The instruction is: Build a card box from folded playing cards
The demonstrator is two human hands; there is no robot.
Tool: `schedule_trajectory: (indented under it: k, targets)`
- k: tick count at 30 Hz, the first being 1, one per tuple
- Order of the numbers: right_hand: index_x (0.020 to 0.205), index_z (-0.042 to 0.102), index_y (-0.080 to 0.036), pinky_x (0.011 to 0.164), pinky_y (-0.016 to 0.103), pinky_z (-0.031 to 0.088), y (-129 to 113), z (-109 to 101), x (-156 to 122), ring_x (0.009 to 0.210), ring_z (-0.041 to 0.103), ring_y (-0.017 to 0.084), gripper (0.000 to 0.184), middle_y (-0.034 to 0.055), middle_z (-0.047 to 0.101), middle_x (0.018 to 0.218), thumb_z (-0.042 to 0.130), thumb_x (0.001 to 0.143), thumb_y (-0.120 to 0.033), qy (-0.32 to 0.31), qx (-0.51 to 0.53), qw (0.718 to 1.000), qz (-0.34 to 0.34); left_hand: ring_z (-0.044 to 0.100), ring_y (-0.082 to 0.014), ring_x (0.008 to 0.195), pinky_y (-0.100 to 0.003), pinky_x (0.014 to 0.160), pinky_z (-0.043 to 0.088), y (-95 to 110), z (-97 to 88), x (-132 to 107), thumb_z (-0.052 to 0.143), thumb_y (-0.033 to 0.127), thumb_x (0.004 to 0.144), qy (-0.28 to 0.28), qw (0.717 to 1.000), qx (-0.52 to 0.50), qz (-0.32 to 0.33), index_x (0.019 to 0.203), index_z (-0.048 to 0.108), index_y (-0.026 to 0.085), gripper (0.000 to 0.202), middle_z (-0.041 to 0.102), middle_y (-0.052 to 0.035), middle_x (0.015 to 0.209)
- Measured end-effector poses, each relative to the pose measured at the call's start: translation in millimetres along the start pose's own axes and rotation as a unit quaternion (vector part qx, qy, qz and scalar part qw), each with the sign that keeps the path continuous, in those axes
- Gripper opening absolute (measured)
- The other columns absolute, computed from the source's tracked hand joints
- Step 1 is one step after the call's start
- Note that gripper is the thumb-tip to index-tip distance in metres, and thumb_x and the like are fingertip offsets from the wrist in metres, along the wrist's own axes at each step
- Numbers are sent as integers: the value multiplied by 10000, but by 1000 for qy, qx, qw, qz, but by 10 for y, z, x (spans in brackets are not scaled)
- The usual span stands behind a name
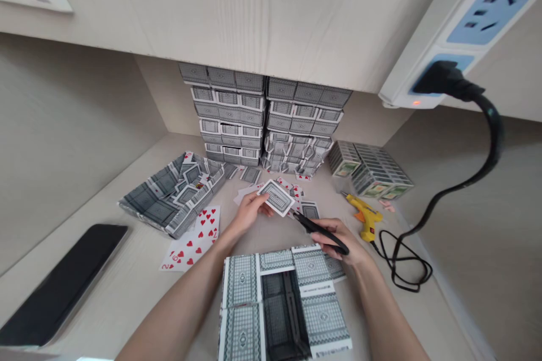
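Note:
My left hand [250, 210] pinches a playing card [276, 197], its patterned grey back turned up. In my right hand [339, 240] is a pair of scissors [315, 227] with black handles; the tips meet the card's lower right edge. Whether the blades are apart is too small to tell. Below my hands stands a box built of playing cards [241, 279], with a dark rectangular opening in its top. More loose cards [310, 210] lie under and behind the held card, some showing red hearts.
Stacked card-built drawers [232, 101] stand at the back. A card tray [148, 203] of card pieces sits left, near a black phone-like slab [63, 282]. At right are a yellow glue gun [365, 215] with its cord, packed card decks [376, 169] and a power strip [449, 39] above.

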State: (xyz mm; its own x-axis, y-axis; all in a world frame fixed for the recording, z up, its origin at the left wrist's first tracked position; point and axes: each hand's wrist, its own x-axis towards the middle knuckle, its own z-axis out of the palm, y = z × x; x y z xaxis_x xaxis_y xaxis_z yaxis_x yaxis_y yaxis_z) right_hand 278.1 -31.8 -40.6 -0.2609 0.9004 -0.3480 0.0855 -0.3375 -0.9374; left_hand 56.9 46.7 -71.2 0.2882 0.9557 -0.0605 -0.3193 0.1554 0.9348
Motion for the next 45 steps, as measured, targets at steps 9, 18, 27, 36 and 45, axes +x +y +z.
schedule_trajectory:
  k: [9,18,27,36,45]
  targets:
    - [1039,563,-136,259,147,172,71,-8,23,294,266,2,523,-58,475,534,719,609,-391,-4,-8,999,-39,529,-108,442,-237,471,447,17,-19,6,598,404,682,0,999,34,14,650,550,131,280,585,5,526]
    - [1070,531,-154,288,153,196,107,-22,35,318,287,8,545,-50,505,581,704,621,-409,-32,-7,998,-51,536,-113,443,-234,474,435,23,4,-8,590,395,699,-27,997,68,18,638,557,136,268,589,5,518]
    - [1060,584,-127,271,158,181,69,2,46,299,284,15,571,-63,462,502,730,582,-403,5,-16,999,-33,533,-112,450,-234,477,430,37,1,-7,595,407,692,-29,997,67,11,645,565,137,276,588,10,527]
    - [1123,580,-96,282,157,189,50,20,48,301,275,15,620,-72,422,450,709,602,-406,6,-39,999,-31,536,-115,449,-233,477,428,28,-13,4,598,394,691,-35,998,61,5,646,564,132,268,593,1,527]
    - [1187,535,-105,285,151,175,66,7,42,301,267,17,635,-85,378,420,684,644,-398,-6,-47,999,-27,541,-118,455,-237,483,432,41,-6,-9,599,388,695,-35,998,60,2,653,569,129,264,593,-1,530]
